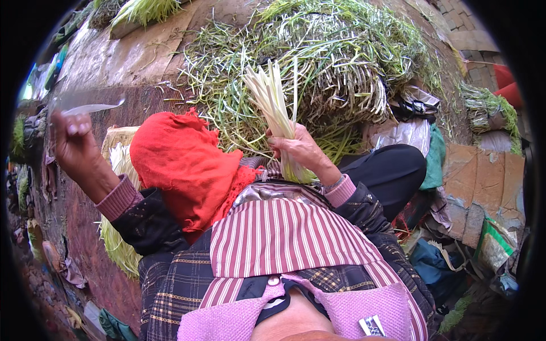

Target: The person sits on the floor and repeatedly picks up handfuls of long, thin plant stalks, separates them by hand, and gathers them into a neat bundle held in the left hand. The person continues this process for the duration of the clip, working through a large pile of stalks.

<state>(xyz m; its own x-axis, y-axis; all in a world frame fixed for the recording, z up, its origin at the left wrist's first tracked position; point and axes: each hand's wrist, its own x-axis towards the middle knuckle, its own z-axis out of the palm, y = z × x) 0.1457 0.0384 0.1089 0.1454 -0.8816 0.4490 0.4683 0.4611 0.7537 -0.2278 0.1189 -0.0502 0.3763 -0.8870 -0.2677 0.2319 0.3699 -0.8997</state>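
Note:
My right hand (300, 147) grips an upright bunch of pale yellow-white stalks (273, 93) above my lap. The bunch's cut-looking ends fan out at the top, and its yellow-green ends hang towards my apron. Off to the left, my left hand (74, 132) is raised with its fingers curled. A thin, whitish curved strip (94, 108) runs out from that fist; blur hides whether it is a peeled sheath or a blade. A red cloth (179, 166) covers my left knee. Beside it, partly hidden by cloth and arm, lies a pile of pale stalks (121, 243).
A large heap of tangled green-and-white stalks (341, 64) lies ahead. Another pale bundle (147, 10) rests at the far left. Flattened cardboard (482, 187), a green-edged bag (495, 245) and a smaller bundle of green stalks (490, 111) are on the right.

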